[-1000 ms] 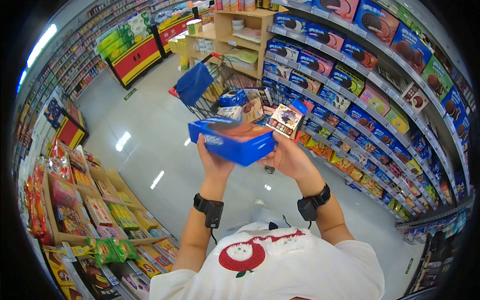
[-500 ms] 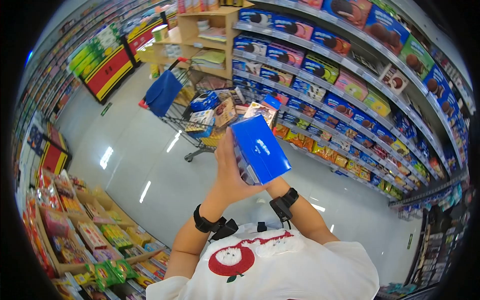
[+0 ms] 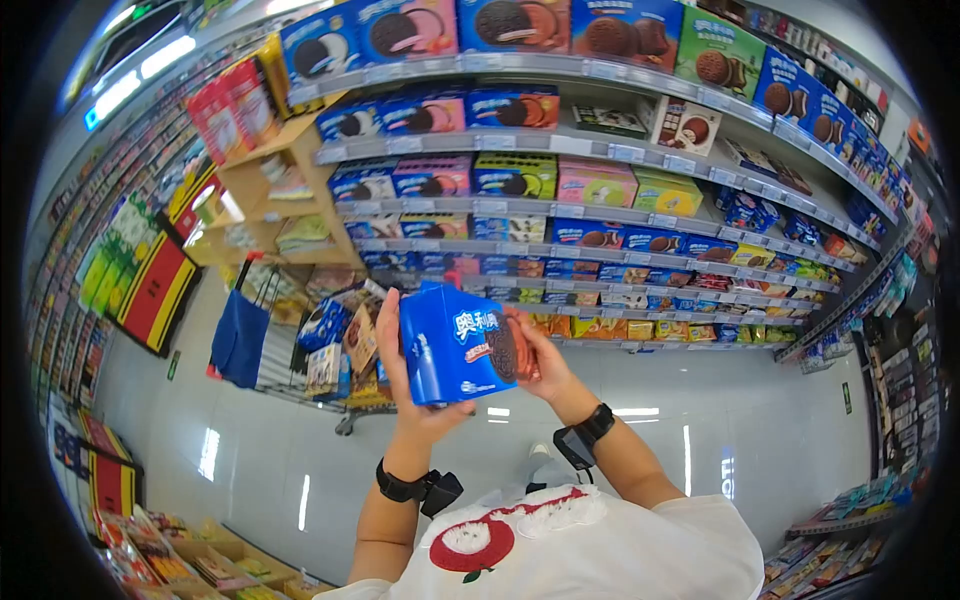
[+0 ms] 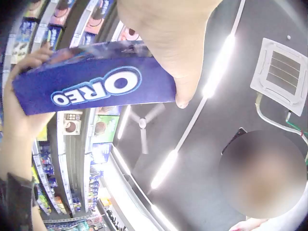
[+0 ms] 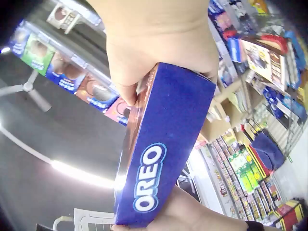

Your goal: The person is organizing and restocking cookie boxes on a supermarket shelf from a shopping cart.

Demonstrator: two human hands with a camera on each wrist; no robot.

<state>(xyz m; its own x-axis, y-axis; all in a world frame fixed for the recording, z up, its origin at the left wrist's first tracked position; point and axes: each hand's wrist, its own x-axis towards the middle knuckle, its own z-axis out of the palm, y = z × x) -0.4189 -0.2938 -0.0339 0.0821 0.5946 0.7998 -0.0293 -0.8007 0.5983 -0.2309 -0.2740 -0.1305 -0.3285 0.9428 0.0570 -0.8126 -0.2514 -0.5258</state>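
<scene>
A blue Oreo box (image 3: pixel 455 345) is held between both hands in front of the chest, its cookie picture facing up in the head view. The left hand (image 3: pixel 405 375) grips its left end, the thumb along the near edge. At the right end, the right hand (image 3: pixel 550 375) pinches the box with fingers and thumb. The left wrist view shows the long side of the box (image 4: pixel 96 84) with white OREO lettering; the left hand (image 4: pixel 168 38) is at one end. In the right wrist view the right hand (image 5: pixel 159 43) holds the box (image 5: pixel 168 125) at its upper end.
Behind the box, shelves (image 3: pixel 600 145) of cookie boxes span the view. A shopping cart with a blue cloth (image 3: pixel 240 335) and several packages (image 3: pixel 325 365) stands at the left, by a wooden shelf (image 3: pixel 310 185). Snack bins (image 3: pixel 190 560) fill the lower left.
The view has swung right toward the shelves, leaving the cart farther left. The box has turned from its plain blue side to its cookie picture, and the right hand now shows at its right end.
</scene>
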